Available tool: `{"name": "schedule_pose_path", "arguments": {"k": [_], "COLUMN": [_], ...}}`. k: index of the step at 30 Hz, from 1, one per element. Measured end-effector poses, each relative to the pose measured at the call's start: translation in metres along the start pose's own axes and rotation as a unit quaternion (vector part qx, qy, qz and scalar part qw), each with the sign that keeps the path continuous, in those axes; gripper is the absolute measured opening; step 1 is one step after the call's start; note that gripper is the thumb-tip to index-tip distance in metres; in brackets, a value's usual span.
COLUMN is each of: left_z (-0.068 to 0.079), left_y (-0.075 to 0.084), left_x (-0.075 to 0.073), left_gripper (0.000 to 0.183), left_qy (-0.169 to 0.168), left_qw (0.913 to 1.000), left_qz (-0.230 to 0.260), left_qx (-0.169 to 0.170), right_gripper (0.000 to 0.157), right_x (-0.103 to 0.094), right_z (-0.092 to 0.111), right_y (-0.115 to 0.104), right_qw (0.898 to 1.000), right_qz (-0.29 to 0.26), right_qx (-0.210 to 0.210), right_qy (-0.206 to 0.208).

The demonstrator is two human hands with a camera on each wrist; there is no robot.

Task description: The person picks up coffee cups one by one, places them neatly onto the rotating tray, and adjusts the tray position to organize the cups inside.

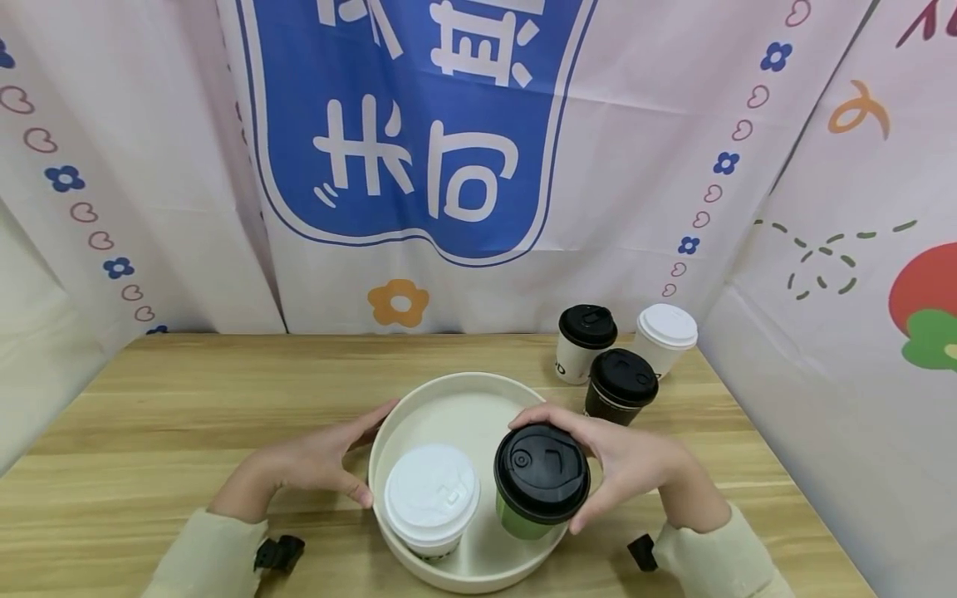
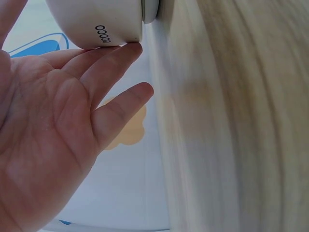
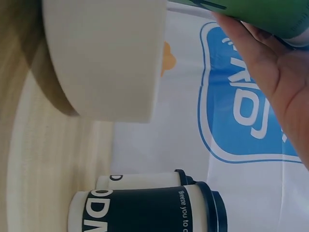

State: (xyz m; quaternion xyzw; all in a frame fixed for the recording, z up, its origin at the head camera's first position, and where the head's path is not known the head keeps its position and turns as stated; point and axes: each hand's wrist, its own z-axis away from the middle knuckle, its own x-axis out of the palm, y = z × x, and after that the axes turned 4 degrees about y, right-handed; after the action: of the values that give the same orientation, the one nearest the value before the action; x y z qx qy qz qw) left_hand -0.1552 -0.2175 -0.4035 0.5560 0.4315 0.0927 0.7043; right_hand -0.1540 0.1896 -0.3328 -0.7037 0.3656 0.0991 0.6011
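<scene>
Lower centre of the head view: a round cream tray (image 1: 459,409) lies on the wooden table (image 1: 224,386). A white-lidded cup (image 1: 432,494) stands in its lower left part; a green cup (image 1: 542,482) with a black lid is over its right part. The left hand (image 1: 321,461) is unclenched, with extended fingers and thumb against the tray's outer wall. The right hand (image 1: 620,453) grasps the green cup from the right. Whether this cup's base touches the tray floor cannot be determined.

Step in hand, as judged: positioning the green cup at the tray while the left hand steadies the rim. The next move likely calls for keeping the cup upright and clear of its neighbour.

Right of centre, farther back: a dark cup (image 1: 620,389), a black-lidded white cup (image 1: 586,347) and an all-white cup (image 1: 664,339) stand grouped. A printed cloth (image 1: 620,208) hangs behind.
</scene>
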Motion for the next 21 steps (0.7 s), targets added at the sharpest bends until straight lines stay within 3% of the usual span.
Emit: {"name": "schedule_pose_path", "arguments": {"k": [8,21], "left_z": [0.0,0.001], "left_y": [-0.002,0.002], "left_x": [0.0,0.001], "left_gripper": [0.121,0.123], "left_qy": [0.001,0.012], "left_qw": [1.0,0.9994], "left_qz": [0.005,-0.029], "left_qx": [0.008,-0.014], "right_gripper": [0.099,0.101], "right_x": [0.007,0.017], "right_z": [0.001,0.0], "right_y": [0.005,0.01], "right_qw": [1.0,1.0], "right_qz": [0.001,-0.003], "right_qx": [0.02,0.021], "right_qy": [-0.01,-0.022]}}
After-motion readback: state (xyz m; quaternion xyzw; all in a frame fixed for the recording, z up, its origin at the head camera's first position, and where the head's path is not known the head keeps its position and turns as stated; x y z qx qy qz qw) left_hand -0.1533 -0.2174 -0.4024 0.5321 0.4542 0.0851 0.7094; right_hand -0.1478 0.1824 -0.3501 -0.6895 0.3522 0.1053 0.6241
